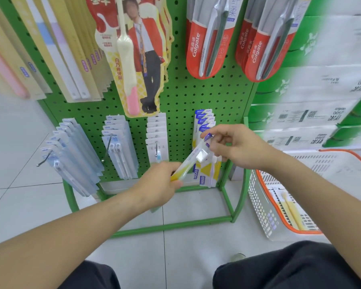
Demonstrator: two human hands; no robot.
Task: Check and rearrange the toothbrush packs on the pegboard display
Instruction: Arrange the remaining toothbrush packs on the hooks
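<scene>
A yellow and white toothbrush pack (193, 158) lies slanted between my two hands, in front of the green pegboard (181, 97). My left hand (158, 182) grips its lower yellow end. My right hand (233, 146) pinches its upper blue-topped end. Right behind it hang several matching yellow and blue packs (204, 122) on the lowest right hook. White packs (156, 132) and pale blue packs (118, 142) hang on the hooks to the left.
Red Colgate packs (208, 44) hang at the upper right, a pack with a cartoon figure (133, 59) at the centre top. An orange-rimmed white basket (279, 197) with yellow toothbrush packs stands on the floor at right. Stacked green and white cartons (321, 101) rise behind it.
</scene>
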